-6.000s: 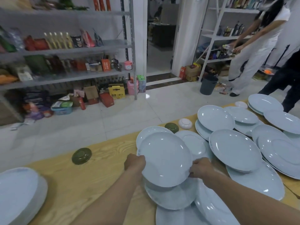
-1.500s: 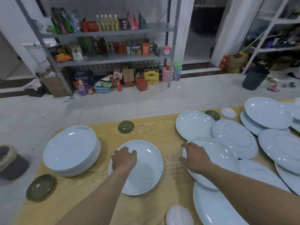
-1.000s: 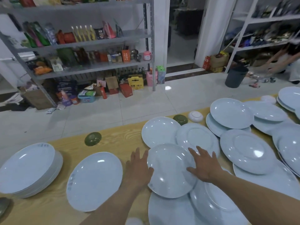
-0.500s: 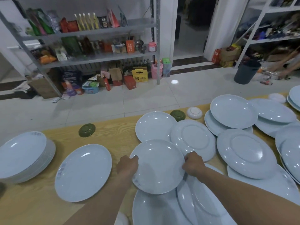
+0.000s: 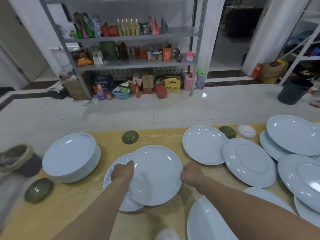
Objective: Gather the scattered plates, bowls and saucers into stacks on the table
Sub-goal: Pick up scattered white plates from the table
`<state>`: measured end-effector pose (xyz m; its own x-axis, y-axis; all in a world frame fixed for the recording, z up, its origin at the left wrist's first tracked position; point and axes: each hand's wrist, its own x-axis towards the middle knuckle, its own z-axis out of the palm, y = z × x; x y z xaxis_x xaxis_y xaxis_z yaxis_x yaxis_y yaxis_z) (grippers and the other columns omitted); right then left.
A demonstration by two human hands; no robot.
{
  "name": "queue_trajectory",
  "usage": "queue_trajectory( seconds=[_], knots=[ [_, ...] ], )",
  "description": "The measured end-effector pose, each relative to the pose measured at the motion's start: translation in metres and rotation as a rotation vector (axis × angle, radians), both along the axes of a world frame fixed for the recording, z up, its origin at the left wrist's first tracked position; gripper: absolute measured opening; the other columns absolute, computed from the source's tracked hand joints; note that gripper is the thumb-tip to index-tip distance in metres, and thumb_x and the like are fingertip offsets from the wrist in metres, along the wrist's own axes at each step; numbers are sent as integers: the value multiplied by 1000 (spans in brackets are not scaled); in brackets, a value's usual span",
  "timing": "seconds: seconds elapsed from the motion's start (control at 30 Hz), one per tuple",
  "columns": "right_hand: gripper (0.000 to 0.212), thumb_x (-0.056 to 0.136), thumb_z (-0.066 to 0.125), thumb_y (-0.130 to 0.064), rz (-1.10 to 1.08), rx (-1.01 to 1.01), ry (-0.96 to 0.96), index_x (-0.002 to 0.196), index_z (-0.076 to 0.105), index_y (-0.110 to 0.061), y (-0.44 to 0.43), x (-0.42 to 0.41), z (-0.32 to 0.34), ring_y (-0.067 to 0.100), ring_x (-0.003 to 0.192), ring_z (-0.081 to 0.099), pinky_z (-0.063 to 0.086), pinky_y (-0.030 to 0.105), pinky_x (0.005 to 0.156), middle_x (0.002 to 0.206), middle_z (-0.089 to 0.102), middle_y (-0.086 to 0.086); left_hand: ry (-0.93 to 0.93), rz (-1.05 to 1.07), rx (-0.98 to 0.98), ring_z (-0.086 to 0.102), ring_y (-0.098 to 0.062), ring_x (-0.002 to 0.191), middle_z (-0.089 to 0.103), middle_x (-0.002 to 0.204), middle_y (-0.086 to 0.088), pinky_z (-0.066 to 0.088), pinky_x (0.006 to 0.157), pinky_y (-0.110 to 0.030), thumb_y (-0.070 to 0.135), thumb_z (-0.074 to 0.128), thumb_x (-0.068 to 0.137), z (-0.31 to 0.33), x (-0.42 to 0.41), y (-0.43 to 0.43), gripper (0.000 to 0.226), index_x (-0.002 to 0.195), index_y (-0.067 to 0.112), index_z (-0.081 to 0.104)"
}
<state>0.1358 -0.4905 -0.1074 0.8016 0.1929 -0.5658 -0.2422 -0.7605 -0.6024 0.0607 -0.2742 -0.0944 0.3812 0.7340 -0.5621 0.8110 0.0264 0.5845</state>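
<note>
I hold a white plate (image 5: 155,174) by its two edges, my left hand (image 5: 122,172) gripping the left rim and my right hand (image 5: 191,174) the right rim. It hangs over another white plate (image 5: 112,172) that lies on the wooden table (image 5: 155,137), mostly covering it. A tall stack of white plates (image 5: 71,156) stands to the left. Several loose white plates lie to the right, among them an upright plate (image 5: 204,146) and an upside-down plate (image 5: 249,161).
Green saucers sit at the far edge (image 5: 130,137), beside the plates (image 5: 227,132) and at the near left (image 5: 38,189). A small white upturned bowl (image 5: 246,131) lies at the back right. Shelves with goods stand beyond the tiled floor; a dark bin (image 5: 292,92) is at right.
Both hands lifted the plate from the overlapping pile on the right and carried it left, over the single plate set down earlier. The view has turned left with it.
</note>
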Motion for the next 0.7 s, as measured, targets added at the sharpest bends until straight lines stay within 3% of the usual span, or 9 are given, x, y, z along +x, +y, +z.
queue_trajectory(
  seconds=[0.1, 0.27, 0.4, 0.57, 0.6, 0.63, 0.67, 0.7],
  knots=[
    [5, 79, 51, -6, -43, 19, 70, 81, 47, -8, 37, -14, -12, 19, 73, 47, 33, 23, 49, 87, 51, 5, -15, 42, -44, 56, -37, 106, 57, 125, -15, 49, 91, -41, 32, 54, 91, -11, -14, 37, 51, 131, 1, 51],
    [13, 75, 48, -5, -78, 43, 98, 68, 42, -14, 76, -27, -26, 16, 63, 44, 33, 23, 48, 78, 49, 3, 5, 25, -58, 61, -37, 103, 64, 117, -14, 50, 96, -45, 36, 51, 90, -35, -26, 80, 43, 113, 2, 64],
    [13, 71, 50, -9, -106, 13, 92, 70, 39, -15, 87, -31, -29, 17, 65, 43, 32, 23, 47, 85, 49, 4, 128, -47, 87, 59, -36, 109, 65, 118, -16, 48, 95, -38, 35, 46, 94, -37, -30, 90, 44, 113, 0, 65],
    [14, 76, 53, -7, -44, -18, 72, 67, 44, -12, 87, -29, -23, 17, 62, 45, 37, 27, 51, 73, 50, 3, 184, -148, 123, 57, -35, 113, 62, 122, -16, 48, 90, -39, 42, 47, 92, -41, -30, 91, 50, 117, 2, 64],
    [6, 78, 55, -10, 9, -52, 53, 73, 53, -13, 84, -30, -19, 18, 68, 51, 42, 30, 56, 79, 55, 4, 188, -172, 141, 56, -34, 114, 61, 123, -15, 49, 91, -40, 45, 47, 92, -41, -29, 89, 52, 118, 3, 63],
    [11, 81, 59, -16, 74, -85, 31, 91, 62, -14, 78, -29, -15, 19, 82, 58, 48, 32, 67, 94, 62, 6, 203, -214, 179, 54, -34, 116, 59, 124, -14, 49, 92, -41, 47, 47, 92, -37, -28, 86, 53, 120, 4, 62],
    [36, 84, 61, -26, 153, -141, -5, 119, 61, -15, 69, -26, -11, 20, 102, 60, 49, 31, 80, 117, 62, 6, 219, -278, 244, 52, -33, 119, 58, 126, -13, 48, 93, -41, 48, 46, 92, -30, -25, 80, 53, 122, 7, 60],
    [56, 88, 60, -35, 227, -217, -50, 139, 49, -15, 58, -25, -2, 20, 122, 53, 45, 30, 94, 137, 53, 6, 226, -370, 331, 49, -32, 121, 55, 128, -12, 46, 93, -39, 48, 45, 93, -21, -22, 72, 52, 126, 10, 56]
  ],
)
